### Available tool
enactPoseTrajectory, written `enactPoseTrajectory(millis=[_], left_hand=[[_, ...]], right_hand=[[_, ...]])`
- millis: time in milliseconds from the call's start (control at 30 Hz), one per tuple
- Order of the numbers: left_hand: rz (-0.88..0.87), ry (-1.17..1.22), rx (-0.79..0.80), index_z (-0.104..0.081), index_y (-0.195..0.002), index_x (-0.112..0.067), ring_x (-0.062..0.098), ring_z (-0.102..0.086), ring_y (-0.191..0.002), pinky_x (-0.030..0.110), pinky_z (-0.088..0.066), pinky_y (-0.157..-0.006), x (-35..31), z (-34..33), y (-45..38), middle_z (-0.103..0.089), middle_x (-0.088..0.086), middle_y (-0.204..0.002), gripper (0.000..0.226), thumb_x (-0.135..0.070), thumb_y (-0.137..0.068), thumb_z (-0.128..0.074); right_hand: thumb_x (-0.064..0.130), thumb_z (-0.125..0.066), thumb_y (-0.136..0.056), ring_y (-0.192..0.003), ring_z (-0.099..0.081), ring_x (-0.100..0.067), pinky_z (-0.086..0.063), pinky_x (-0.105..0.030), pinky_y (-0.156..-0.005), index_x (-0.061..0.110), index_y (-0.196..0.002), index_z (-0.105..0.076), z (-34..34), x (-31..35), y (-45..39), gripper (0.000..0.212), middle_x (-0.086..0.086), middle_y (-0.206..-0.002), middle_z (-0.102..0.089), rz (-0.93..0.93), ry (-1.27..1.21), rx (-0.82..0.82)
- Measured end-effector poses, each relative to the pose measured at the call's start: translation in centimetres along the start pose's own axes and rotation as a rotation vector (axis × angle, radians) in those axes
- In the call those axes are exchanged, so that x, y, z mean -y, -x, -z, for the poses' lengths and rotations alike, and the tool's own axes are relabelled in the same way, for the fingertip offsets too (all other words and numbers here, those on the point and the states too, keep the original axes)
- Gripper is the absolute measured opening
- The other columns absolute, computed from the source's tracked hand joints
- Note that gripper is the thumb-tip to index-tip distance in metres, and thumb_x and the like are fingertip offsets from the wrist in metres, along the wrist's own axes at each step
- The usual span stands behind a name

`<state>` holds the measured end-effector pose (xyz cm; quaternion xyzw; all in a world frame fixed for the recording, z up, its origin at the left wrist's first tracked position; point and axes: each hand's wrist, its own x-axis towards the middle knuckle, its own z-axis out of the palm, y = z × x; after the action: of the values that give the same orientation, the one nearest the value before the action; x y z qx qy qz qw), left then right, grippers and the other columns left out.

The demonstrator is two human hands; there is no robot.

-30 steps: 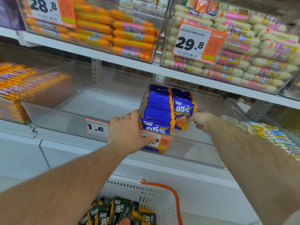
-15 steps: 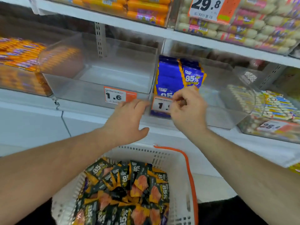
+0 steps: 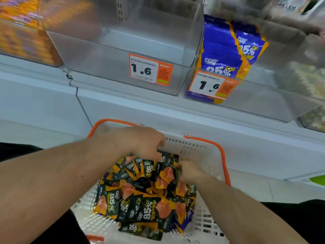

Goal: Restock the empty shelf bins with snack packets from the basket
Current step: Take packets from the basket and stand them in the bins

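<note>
Both hands reach into a white basket (image 3: 198,148) with orange handles, heaped with black-and-orange snack packets (image 3: 146,196). The left hand (image 3: 140,141) hovers over the pile's far end, fingers curled down onto the packets. The right hand (image 3: 189,170) is blurred; its grip cannot be told. Above, a clear bin (image 3: 123,59) priced 1.6 sits beside a bin (image 3: 274,95) of blue packets (image 3: 221,50).
</note>
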<state>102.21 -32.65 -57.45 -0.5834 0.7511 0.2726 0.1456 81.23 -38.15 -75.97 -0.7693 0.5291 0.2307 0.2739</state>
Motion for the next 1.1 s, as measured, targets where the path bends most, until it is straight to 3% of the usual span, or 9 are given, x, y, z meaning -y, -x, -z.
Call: enactPoseTrajectory(millis=[67,200,367,467,667,833,933,1000,1100], left_hand=[[0.008,-0.007,0.034,-0.05,-0.125,-0.022,0.013,-0.053,-0.079,0.034,-0.05,-0.075,0.0,-0.1,-0.2,-0.053,-0.008,-0.091,0.039,-0.044,-0.093,-0.054],[0.019,0.001,0.066,-0.053,-0.118,-0.02,0.015,-0.058,-0.081,0.035,-0.05,-0.072,-0.1,0.0,-0.2,-0.059,0.0,-0.097,0.034,-0.042,-0.093,-0.054],[0.036,0.021,0.074,-0.054,-0.123,-0.018,0.022,-0.061,-0.098,0.04,-0.052,-0.086,-0.2,0.3,-0.2,-0.061,0.004,-0.116,0.04,-0.043,-0.092,-0.055],[0.05,0.078,0.088,-0.048,-0.133,-0.021,0.019,-0.055,-0.105,0.035,-0.048,-0.091,-0.2,0.4,0.0,-0.055,0.0,-0.128,0.048,-0.045,-0.093,-0.056],[0.099,0.254,0.073,-0.033,-0.147,-0.02,0.016,-0.056,-0.104,0.033,-0.044,-0.098,-0.2,0.8,0.7,-0.046,-0.001,-0.144,0.075,-0.056,-0.087,-0.061],[0.039,0.567,-0.16,-0.059,-0.099,-0.033,0.012,-0.063,-0.095,0.026,-0.048,-0.08,-0.2,1.0,0.9,-0.065,-0.012,-0.099,0.024,-0.042,-0.083,-0.073],[0.056,0.889,-0.362,-0.064,-0.093,-0.026,0.009,-0.068,-0.088,0.017,-0.051,-0.072,-0.6,1.7,1.6,-0.072,-0.01,-0.09,0.022,-0.019,-0.079,-0.08],[0.038,1.07,-0.44,-0.066,-0.097,-0.014,0.017,-0.072,-0.087,0.031,-0.057,-0.08,-0.8,2.3,2.1,-0.076,0.0,-0.089,0.024,-0.008,-0.078,-0.08],[0.01,1.152,-0.586,-0.066,-0.085,-0.017,0.023,-0.073,-0.084,0.044,-0.056,-0.085,-0.5,3.4,3.3,-0.076,0.003,-0.087,0.019,-0.004,-0.079,-0.077]], right_hand=[[0.008,-0.065,-0.079,-0.11,-0.059,-0.026,-0.053,-0.033,-0.075,0.026,-0.141,-0.044,-1.3,-0.3,-0.5,0.068,-0.006,-0.131,-0.056,0.012,0.078,0.032],[0.004,-0.063,-0.08,-0.094,-0.058,-0.026,-0.055,-0.039,-0.076,0.019,-0.111,-0.06,-0.9,0.6,-0.5,0.035,-0.005,-0.106,-0.057,0.192,0.439,0.053],[-0.011,-0.056,-0.081,-0.084,-0.065,-0.029,-0.05,-0.035,-0.051,0.015,-0.121,-0.064,0.7,1.4,0.6,0.048,-0.009,-0.103,-0.067,0.287,0.721,0.158],[0.001,-0.059,-0.087,-0.082,-0.063,-0.03,-0.055,-0.036,-0.062,0.009,-0.109,-0.068,4.7,2.7,2.9,0.026,-0.011,-0.097,-0.066,0.363,0.787,0.143],[0.008,-0.052,-0.095,-0.094,-0.065,-0.024,-0.056,-0.039,-0.081,0.019,-0.108,-0.065,13.7,1.6,7.6,0.022,-0.003,-0.103,-0.066,0.278,0.078,0.048],[-0.005,-0.044,-0.1,-0.082,-0.071,-0.018,-0.056,-0.029,-0.078,0.011,-0.112,-0.062,16.0,1.0,12.3,0.027,-0.007,-0.098,-0.073,0.26,-0.874,0.122],[-0.004,-0.046,-0.1,-0.093,-0.072,-0.021,-0.057,-0.033,-0.087,0.014,-0.115,-0.061,15.7,1.2,13.2,0.028,-0.006,-0.101,-0.075,0.25,-0.978,0.143],[-0.006,-0.052,-0.096,-0.096,-0.072,-0.021,-0.057,-0.032,-0.086,0.013,-0.115,-0.063,15.9,1.7,13.9,0.029,-0.004,-0.103,-0.075,0.245,-0.91,0.122],[-0.01,-0.063,-0.086,-0.071,-0.066,0.0,-0.05,-0.014,-0.062,0.018,-0.096,-0.068,17.1,2.9,15.4,0.03,0.012,-0.078,-0.073,0.26,-0.768,-0.058]])
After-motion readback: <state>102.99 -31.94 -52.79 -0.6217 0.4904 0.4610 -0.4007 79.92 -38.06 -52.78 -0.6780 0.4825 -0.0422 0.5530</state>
